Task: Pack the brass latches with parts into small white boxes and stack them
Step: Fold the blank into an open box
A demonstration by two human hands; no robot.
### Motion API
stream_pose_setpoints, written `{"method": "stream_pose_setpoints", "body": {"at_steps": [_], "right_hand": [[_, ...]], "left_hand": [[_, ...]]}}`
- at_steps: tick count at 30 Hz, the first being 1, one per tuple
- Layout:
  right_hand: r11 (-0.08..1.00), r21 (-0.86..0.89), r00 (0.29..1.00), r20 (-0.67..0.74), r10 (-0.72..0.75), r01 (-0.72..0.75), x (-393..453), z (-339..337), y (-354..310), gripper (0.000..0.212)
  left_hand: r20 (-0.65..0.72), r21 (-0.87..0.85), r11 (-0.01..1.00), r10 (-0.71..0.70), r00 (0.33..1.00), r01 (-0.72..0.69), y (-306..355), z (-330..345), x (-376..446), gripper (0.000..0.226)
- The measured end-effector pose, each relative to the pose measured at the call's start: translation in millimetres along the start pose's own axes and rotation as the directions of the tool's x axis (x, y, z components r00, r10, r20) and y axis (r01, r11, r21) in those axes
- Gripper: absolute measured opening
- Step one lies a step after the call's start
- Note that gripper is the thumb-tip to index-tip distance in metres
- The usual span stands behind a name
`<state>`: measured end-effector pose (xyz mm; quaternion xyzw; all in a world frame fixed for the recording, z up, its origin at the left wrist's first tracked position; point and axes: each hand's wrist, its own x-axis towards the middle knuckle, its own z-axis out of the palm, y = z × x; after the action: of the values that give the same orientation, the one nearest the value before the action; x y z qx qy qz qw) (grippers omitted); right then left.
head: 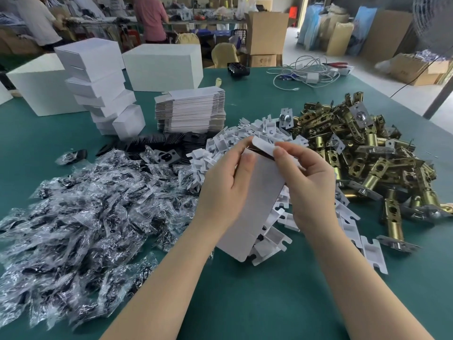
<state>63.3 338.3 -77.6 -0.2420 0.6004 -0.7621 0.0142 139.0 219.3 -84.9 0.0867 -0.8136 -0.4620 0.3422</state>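
I hold a small white box (pixel 255 200) upright over the green table, its far end flap bent over. My left hand (pixel 225 182) grips its left side, thumb on the front. My right hand (pixel 304 177) holds the right side and its fingertips press the top flap. A heap of brass latches (pixel 362 153) lies to the right. White cardboard inserts (pixel 247 136) are piled behind and under the box. Clear bags of black parts (pixel 81 204) cover the left. A leaning stack of closed white boxes (pixel 103 94) stands at the back left, beside flat unfolded boxes (pixel 191 111).
Black plates (pixel 157 143) lie in front of the flat boxes. Large white cartons (pixel 164 67) stand at the back. White cables (pixel 304 74) lie at the far right of the table (pixel 269 303). People work at benches beyond.
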Motion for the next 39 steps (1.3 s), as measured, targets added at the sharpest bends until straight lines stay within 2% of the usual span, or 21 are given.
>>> {"method": "stream_pose_setpoints", "body": {"at_steps": [3, 5, 7, 17, 23, 26, 31, 34, 39], "right_hand": [[0.996, 0.092, 1.000, -0.023, 0.005, -0.003, 0, 0, -3, 0.017], [0.996, 0.089, 1.000, -0.013, -0.012, 0.013, 1, -1, -5, 0.016], [0.997, 0.051, 0.998, 0.024, -0.050, 0.049, 0, -2, -6, 0.013], [0.986, -0.027, 0.984, 0.073, -0.164, 0.166, -4, -2, -11, 0.005], [0.939, -0.126, 0.944, 0.129, -0.303, 0.318, -7, 0, -13, 0.021], [0.959, -0.093, 0.959, 0.118, -0.258, 0.270, -7, 1, -9, 0.019], [0.987, 0.098, 0.978, 0.154, -0.140, 0.126, -9, 6, -5, 0.020], [0.987, 0.107, 0.979, 0.154, -0.132, 0.116, -9, 6, -3, 0.023], [0.990, 0.104, 0.984, 0.141, -0.105, 0.091, -8, 6, -1, 0.015]], "left_hand": [[-0.047, 0.001, 0.994, 0.105, 0.993, -0.105, 2, -2, 0, 0.042], [-0.073, -0.004, 0.988, 0.152, 0.986, -0.153, 1, -2, 0, 0.039], [-0.094, -0.033, 0.990, 0.131, 0.987, -0.135, 0, -2, 0, 0.042], [-0.121, -0.134, 0.985, 0.097, 0.988, -0.113, 10, -3, -1, 0.023], [-0.124, -0.198, 0.973, 0.093, 0.988, -0.117, 13, -1, -2, 0.019], [-0.139, -0.256, 0.959, 0.090, 0.986, -0.123, 11, 0, -1, 0.019], [-0.191, -0.360, 0.924, 0.064, 0.979, -0.131, 12, -2, 0, 0.024], [-0.170, -0.411, 0.904, 0.050, 0.984, -0.116, 11, -1, 0, 0.021], [-0.144, -0.457, 0.888, -0.016, 0.989, -0.052, 7, 0, 1, 0.016]]}}
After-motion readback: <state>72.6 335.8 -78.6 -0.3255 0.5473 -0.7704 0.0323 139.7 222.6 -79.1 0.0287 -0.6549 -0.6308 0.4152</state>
